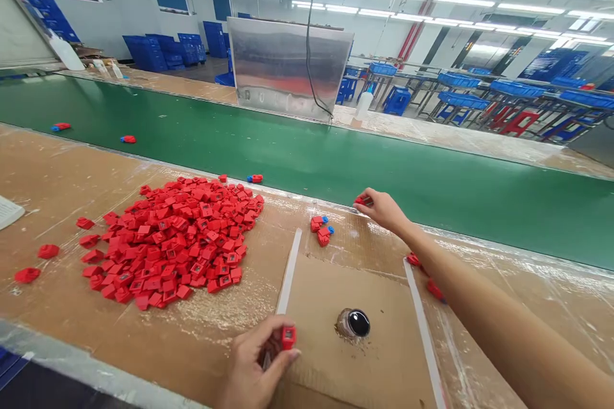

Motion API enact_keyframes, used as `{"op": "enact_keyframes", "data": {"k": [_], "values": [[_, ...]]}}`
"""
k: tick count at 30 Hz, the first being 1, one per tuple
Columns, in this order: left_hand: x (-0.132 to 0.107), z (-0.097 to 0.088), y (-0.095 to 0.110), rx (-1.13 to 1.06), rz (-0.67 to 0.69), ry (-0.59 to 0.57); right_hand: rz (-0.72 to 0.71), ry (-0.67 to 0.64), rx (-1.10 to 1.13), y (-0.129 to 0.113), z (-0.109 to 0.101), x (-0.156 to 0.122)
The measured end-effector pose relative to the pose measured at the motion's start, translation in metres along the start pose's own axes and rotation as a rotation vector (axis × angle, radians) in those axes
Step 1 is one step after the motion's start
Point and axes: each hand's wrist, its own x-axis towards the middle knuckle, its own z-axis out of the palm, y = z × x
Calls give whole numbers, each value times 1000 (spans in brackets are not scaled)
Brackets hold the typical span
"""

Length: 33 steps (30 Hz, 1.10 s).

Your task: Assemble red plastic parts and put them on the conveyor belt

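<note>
Between the thumb and fingers of my left hand [254, 361] is a small red plastic block [288, 337] with a square recess facing me. It is held above the left edge of a taped cardboard sheet [326, 294]. My right hand [382, 208] reaches out to the near edge of the green conveyor belt [307, 160], its fingertips pinching a red plastic piece [359, 202]; the fingers partly hide it. On the cardboard stands a small round jar of dark liquid [357, 323]. A large heap of red blocks [177, 236] lies to the left.
Two red pieces with blue tips [320, 230] lie beyond the cardboard. More red pieces [435, 289] sit partly behind my right forearm. Several red-and-blue pieces [128, 139] rest on the belt. Across it stand a metal panel [288, 64] and a white bottle [364, 104].
</note>
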Motion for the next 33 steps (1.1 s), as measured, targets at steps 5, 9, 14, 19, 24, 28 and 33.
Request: {"op": "enact_keyframes", "data": {"k": [5, 9, 14, 19, 24, 28, 33], "values": [[1, 35, 23, 31, -7, -144, 92, -23, 94, -11, -24, -77], [0, 55, 30, -18, 7, -226, 140, -34, 208, -31, -30, -139], [-5, 60, 30, -11, 4, -270, 228, -74, 585, -52, -26, -192], [-9, 54, 29, -64, -14, -332, 278, -117, 683, -64, -23, -222], [-9, 54, 28, -103, -20, -328, 61, -42, 420, -79, -18, -236], [-9, 54, 26, -80, 5, -329, -160, 10, 159, -93, -13, -239], [-10, 54, 27, -72, 34, -333, -278, 40, 41, -98, -6, -240]]}}
